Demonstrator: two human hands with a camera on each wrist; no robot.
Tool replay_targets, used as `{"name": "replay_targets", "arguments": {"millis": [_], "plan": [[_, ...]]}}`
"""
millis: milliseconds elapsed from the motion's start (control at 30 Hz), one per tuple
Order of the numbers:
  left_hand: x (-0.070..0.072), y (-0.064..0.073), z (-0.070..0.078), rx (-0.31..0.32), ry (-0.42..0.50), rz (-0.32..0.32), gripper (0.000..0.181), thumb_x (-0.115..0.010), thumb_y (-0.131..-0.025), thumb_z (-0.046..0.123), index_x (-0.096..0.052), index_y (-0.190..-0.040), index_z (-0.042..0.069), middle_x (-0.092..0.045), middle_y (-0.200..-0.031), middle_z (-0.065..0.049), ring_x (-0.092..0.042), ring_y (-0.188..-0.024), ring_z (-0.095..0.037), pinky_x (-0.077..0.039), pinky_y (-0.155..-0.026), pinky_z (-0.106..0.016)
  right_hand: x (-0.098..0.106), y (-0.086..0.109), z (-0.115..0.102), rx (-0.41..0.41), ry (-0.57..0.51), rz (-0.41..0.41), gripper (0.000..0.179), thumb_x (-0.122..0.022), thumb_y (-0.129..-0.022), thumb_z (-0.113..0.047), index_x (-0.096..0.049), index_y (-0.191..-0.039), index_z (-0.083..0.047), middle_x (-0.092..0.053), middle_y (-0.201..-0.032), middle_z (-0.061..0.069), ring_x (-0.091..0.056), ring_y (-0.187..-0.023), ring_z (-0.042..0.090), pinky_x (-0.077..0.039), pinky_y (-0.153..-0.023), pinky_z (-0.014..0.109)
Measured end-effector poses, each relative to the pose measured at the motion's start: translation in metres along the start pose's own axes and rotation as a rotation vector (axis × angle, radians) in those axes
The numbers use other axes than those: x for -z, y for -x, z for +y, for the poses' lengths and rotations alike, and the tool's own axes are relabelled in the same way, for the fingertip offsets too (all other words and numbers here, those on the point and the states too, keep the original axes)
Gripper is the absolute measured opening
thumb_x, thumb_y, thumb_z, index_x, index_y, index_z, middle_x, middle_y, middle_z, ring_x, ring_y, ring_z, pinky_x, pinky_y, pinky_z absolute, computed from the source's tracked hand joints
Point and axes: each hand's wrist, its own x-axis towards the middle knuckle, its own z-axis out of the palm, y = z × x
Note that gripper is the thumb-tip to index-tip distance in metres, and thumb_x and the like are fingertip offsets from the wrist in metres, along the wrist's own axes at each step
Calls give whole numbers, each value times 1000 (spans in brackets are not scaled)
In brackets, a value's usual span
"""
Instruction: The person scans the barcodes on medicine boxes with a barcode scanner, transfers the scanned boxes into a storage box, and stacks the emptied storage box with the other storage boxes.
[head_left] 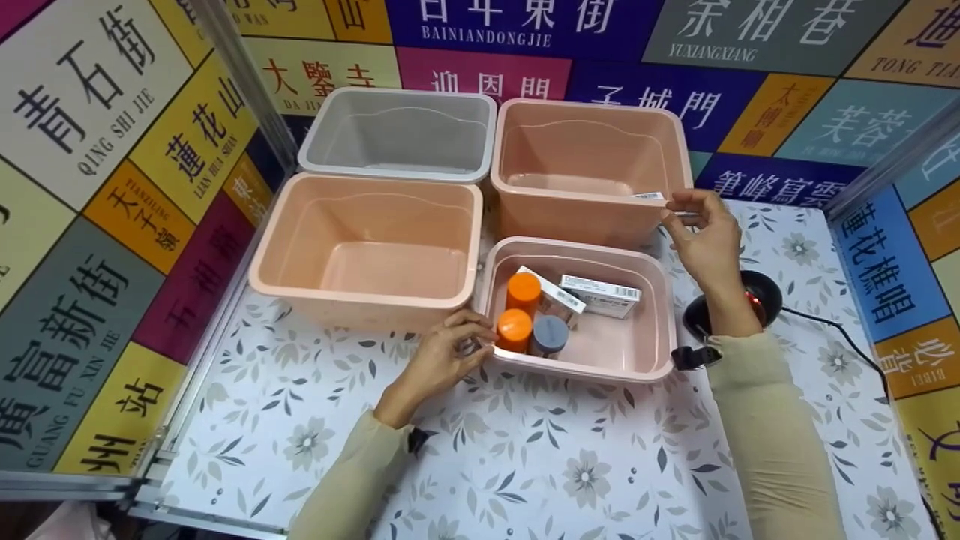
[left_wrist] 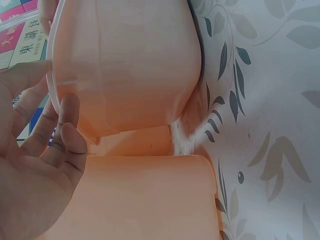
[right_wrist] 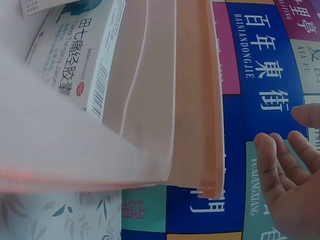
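Note:
In the head view, a pale pink bin [head_left: 622, 352] at the front right holds two orange-capped bottles [head_left: 514, 328], a grey-capped bottle [head_left: 550, 335] and two white medicine boxes [head_left: 600, 292]. My left hand [head_left: 442, 356] is at its left front corner; in the left wrist view the fingers [left_wrist: 69, 107] bend around the rim. My right hand [head_left: 705, 236] is beside the right front corner of the back-right peach bin [head_left: 585, 217]. A white printed edge [head_left: 648, 196] shows there inside the rim. In the right wrist view the fingers [right_wrist: 267, 160] are loosely bent, with nothing between them.
A peach bin [head_left: 360, 311] stands at the front left, and a grey bin [head_left: 397, 174] behind it. A black object with a red light [head_left: 761, 296] and a cable lies beside my right forearm. Sign-printed walls [head_left: 75, 247] enclose the floral tabletop [head_left: 585, 450].

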Motion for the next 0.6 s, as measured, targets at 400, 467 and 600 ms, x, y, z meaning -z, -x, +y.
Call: {"name": "replay_targets", "arguments": {"millis": [400,467,600], "plan": [[-1,0,0,4,-17,-7,14,-76,-87,13,-75,-101,9,-67,-117,-4,-67,-103,-20,-56,-91,-33,3,17,-5,34,7,-42,30,-73,-90,-14,-65,-117,-3,-73,-103,5,-65,-84,1,-53,-66,12],[-1,0,0,6,-11,-5,14,-76,-87,12,-75,-101,10,-67,-117,-4,-66,-103,-20,-56,-90,-35,3,19,-6,50,10,-49,29,-73,-90,-13,-66,-116,-3,-73,-101,2,-65,-83,2,-53,-66,12],[0,0,1,6,-6,-6,14,-76,-88,13,-75,-101,11,-66,-117,-4,-66,-102,-19,-56,-89,-36,4,26,-14,41,18,-70,30,-72,-90,-11,-65,-116,0,-73,-102,9,-63,-81,1,-51,-63,11]]}}
